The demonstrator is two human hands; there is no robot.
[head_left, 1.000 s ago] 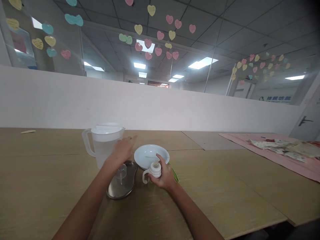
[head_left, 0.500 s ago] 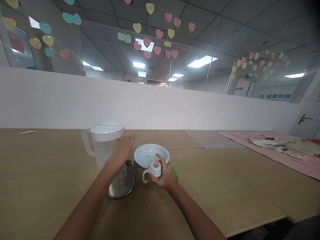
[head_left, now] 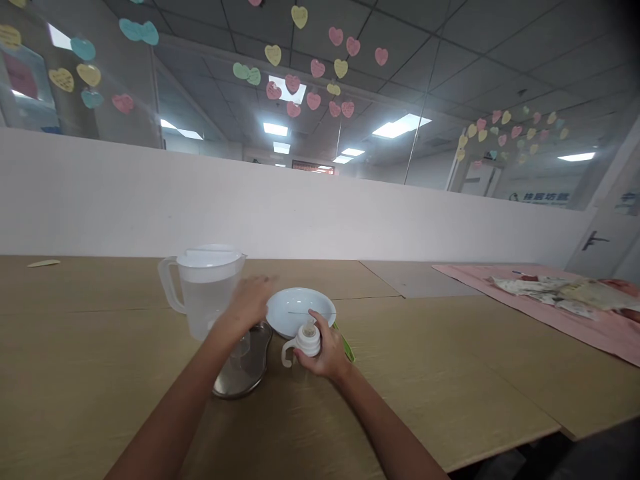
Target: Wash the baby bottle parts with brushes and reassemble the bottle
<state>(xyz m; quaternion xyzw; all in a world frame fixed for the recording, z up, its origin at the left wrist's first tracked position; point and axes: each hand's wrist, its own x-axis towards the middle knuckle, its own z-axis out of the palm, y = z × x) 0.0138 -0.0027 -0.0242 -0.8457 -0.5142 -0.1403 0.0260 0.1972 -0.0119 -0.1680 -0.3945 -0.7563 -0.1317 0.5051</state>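
Observation:
My right hand (head_left: 327, 347) is closed around a baby bottle (head_left: 309, 340) with a white ribbed collar, a pale nipple on top and a curved handle at its left. The bottle's clear lower part hardly shows. Over the left edge of a white bowl (head_left: 287, 303) is my left hand (head_left: 251, 300), its fingers smeared by motion. Whether it holds anything cannot be seen. A kidney-shaped metal tray (head_left: 255, 370) lies below my left wrist, with a small clear cup (head_left: 242, 350) in it, partly hidden by my forearm.
A lidded clear pitcher (head_left: 205, 293) stands left of my left hand. Something green (head_left: 349, 348) lies beside the bowl, partly behind my right hand. A pink cloth (head_left: 590, 337) with crumpled fabric (head_left: 545, 290) covers the right end of the wooden table (head_left: 425, 380). A white wall (head_left: 320, 213) rises behind.
My left hand has shifted slightly right and down, toward the bowl. My right hand keeps hold of the baby bottle. The whole view has moved slightly.

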